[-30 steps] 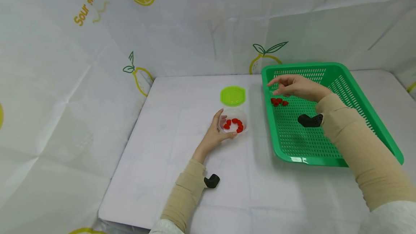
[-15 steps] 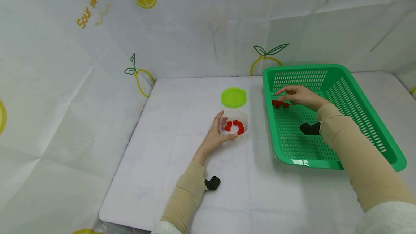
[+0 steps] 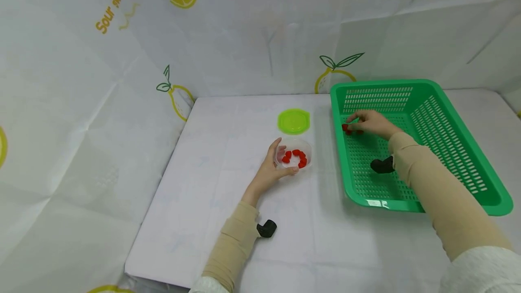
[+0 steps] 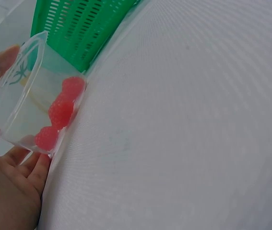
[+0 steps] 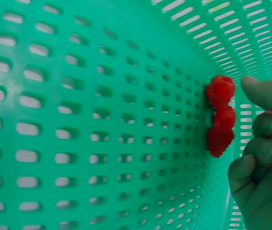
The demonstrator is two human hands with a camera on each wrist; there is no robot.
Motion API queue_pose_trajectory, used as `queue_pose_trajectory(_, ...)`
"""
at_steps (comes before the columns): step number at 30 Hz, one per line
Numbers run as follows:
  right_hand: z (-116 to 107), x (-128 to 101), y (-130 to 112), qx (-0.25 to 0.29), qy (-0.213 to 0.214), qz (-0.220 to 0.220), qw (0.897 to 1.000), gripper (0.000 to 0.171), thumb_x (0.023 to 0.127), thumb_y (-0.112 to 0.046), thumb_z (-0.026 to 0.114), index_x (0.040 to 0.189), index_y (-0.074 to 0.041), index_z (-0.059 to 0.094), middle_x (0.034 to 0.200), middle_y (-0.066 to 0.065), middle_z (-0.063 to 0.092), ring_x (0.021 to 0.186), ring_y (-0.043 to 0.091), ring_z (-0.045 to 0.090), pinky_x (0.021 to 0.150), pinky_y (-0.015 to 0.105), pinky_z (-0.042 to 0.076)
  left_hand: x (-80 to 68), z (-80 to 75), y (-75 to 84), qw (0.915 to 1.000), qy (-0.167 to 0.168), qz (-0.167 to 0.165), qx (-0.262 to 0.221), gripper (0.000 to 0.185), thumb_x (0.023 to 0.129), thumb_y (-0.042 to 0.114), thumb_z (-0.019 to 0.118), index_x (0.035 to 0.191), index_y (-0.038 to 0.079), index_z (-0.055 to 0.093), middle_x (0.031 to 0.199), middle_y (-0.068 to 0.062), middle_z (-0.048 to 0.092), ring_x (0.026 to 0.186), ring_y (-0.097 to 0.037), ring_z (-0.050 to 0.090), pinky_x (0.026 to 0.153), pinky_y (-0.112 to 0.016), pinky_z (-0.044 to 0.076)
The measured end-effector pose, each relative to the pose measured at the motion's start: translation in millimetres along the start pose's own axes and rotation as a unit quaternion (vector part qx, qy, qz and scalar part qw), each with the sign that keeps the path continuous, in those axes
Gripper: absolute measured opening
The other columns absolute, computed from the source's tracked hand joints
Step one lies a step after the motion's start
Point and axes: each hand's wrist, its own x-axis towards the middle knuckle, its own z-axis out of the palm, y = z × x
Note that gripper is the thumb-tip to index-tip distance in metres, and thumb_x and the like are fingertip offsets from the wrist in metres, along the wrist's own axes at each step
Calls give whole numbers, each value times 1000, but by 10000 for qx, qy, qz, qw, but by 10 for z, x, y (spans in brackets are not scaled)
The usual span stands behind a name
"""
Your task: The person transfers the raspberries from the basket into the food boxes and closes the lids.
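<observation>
Right hand point(image 3: 368, 122) reaches into the green basket point(image 3: 456, 148), its curled fingertips point(image 5: 265, 127) at the small cluster of red berries point(image 5: 220, 115) on the basket floor; whether it has one pinched yet cannot be told. The step in hand looks like picking a berry, and the next move calls for a light, precise pinch so the soft fruit is not crushed. Left hand point(image 3: 272, 168) curls round the clear plastic cup point(image 3: 296, 156) on the desk point(image 3: 228, 148), steadying it; several berries lie inside. Just beyond the cup sits its green lid point(image 3: 293, 120).
</observation>
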Motion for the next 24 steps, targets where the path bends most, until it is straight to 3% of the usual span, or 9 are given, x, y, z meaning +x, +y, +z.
queue_pose_trajectory(4, 25, 17, 39, -296, -38, 16, 9996, 33, 92, -23, 58, 117, -1, 58, 74, 8, 53, 66, 19, 41, 59, 31, 36, 2, -2, -5, 10000, -27, -24, -42, 94, 74, 36, 77, 143, 44, 15, 145, 12, 36, 138, -13, 29, 112, -49, 27)
queue_pose_trajectory(8, 43, 28, 50, -465, -21, -25, 9989, 32, 92, -22, 57, 116, -1, 57, 74, 7, 50, 65, 19, 38, 57, 31, 32, 9, -8, -6, 10000, -33, -34, -49, 93, 74, 35, 77, 142, 48, 14, 145, 11, 36, 138, -13, 29, 113, -48, 26)
queue_pose_trajectory(12, 50, 36, 50, -562, -10, -49, 9984, 31, 92, -23, 56, 115, -1, 57, 78, 10, 51, 68, 21, 40, 59, 32, 34, 24, -12, -6, 10000, -40, -50, -4, 94, 73, 37, 77, 141, 48, 14, 145, 12, 36, 138, -12, 29, 113, -48, 27)
queue_pose_trajectory(18, 62, 58, 63, -675, -30, -67, 9977, 36, 90, -27, 60, 114, -1, 58, 96, 18, 56, 80, 26, 49, 67, 37, 42, 33, -10, -19, 10000, -34, -59, -15, 94, 73, 36, 77, 142, 47, 14, 145, 12, 37, 138, -12, 30, 113, -48, 27)
queue_pose_trajectory(24, 75, 78, 70, -913, -79, -184, 9956, 39, 88, -35, 63, 110, -3, 59, 94, 17, 58, 76, 24, 49, 64, 36, 42, 27, -8, -23, 10000, -10, -61, -32, 93, 73, 36, 78, 140, 51, 14, 145, 12, 37, 137, -10, 29, 113, -47, 26)
